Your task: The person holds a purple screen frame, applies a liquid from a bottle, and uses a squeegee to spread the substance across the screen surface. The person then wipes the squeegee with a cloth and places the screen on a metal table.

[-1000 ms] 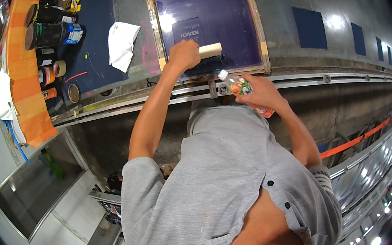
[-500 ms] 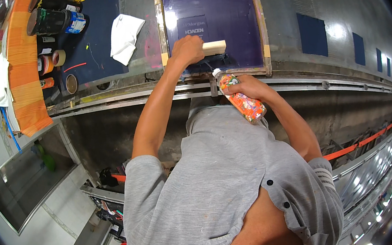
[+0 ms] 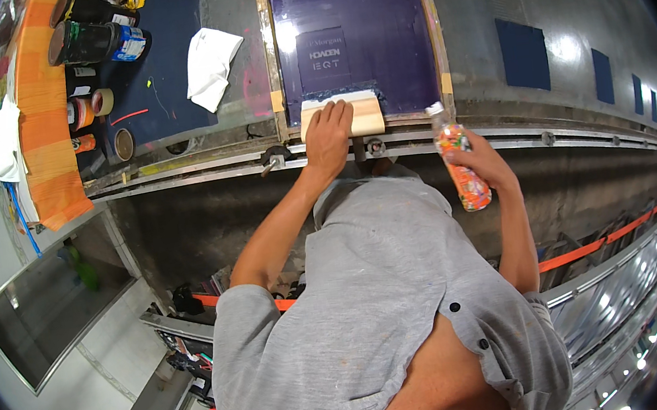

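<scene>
My left hand [image 3: 329, 138] grips a light wooden-handled squeegee [image 3: 366, 117] at the near end of a purple printing screen [image 3: 384, 31]. A dark smear of ink lies along the squeegee's far edge, and the screen's stencil shows pale lettering above it. My right hand [image 3: 477, 159] is closed around a clear plastic bottle [image 3: 467, 178] with an orange floral label and white cap, held upright-leaning just right of the screen's near corner, over the metal rail [image 3: 522, 138].
A folded white cloth [image 3: 211, 65] lies left of the screen. Ink cans [image 3: 87, 40], tape rolls [image 3: 101, 101] and an orange wood-patterned board [image 3: 49, 138] with another white cloth [image 3: 7, 143] are farther left. Dark blue panels [image 3: 521, 54] line the long table rightward.
My left hand has pulled the squeegee toward me and turned it broader side up. My right hand has moved rightward with the bottle, away from the ink strip it was tipped toward.
</scene>
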`<action>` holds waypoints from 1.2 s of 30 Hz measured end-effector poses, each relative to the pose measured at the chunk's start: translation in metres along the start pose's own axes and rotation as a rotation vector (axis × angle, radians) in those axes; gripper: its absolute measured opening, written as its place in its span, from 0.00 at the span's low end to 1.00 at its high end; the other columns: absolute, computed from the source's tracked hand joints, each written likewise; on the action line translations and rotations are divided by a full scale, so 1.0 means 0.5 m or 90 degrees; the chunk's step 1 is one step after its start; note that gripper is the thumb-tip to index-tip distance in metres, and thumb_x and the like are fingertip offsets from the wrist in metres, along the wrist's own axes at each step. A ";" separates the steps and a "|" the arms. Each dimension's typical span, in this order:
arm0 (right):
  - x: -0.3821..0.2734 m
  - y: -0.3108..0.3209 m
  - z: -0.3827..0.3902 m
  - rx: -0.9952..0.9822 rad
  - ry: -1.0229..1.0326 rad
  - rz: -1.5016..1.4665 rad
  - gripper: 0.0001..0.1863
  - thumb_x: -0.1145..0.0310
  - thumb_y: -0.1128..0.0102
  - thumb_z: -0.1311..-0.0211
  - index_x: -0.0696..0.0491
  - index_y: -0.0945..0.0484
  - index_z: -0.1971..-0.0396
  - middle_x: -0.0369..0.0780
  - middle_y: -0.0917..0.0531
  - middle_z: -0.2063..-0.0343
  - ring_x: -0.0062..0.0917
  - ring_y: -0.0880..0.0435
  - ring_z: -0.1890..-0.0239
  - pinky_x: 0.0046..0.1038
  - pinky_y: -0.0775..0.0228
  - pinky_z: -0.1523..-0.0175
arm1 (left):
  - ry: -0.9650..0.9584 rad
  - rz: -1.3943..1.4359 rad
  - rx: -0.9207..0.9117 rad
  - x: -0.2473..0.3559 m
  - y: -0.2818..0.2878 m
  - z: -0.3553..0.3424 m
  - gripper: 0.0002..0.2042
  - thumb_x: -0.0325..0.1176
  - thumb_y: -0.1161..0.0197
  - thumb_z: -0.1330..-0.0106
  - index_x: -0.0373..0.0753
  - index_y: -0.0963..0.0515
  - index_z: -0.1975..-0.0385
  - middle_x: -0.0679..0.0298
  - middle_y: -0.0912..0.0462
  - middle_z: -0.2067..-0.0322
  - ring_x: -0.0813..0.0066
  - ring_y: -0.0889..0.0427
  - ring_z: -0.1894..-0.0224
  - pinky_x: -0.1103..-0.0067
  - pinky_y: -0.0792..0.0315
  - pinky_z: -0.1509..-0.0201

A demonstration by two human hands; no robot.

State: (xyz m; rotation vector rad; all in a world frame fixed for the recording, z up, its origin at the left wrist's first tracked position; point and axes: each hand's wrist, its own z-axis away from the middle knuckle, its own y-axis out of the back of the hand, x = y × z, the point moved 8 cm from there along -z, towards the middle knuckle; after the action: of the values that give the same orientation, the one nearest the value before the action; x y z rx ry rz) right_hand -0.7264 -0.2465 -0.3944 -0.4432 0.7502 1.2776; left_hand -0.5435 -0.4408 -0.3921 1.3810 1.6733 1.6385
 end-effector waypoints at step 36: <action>0.028 -0.013 0.022 0.079 0.156 -0.126 0.38 0.73 0.26 0.64 0.55 0.30 0.46 0.35 0.22 0.56 0.22 0.25 0.51 0.25 0.35 0.42 | 0.145 -0.053 -0.431 -0.074 -0.034 -0.170 0.19 0.23 0.42 0.55 0.36 0.19 0.58 0.52 0.18 0.57 0.55 0.19 0.54 0.67 0.25 0.54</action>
State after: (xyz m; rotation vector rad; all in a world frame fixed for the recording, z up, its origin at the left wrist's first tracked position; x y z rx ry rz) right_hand -0.7158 -0.2313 -0.3975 -0.5654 0.9617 0.9968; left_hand -0.6048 -0.5115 -0.4016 0.8026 1.0836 2.0981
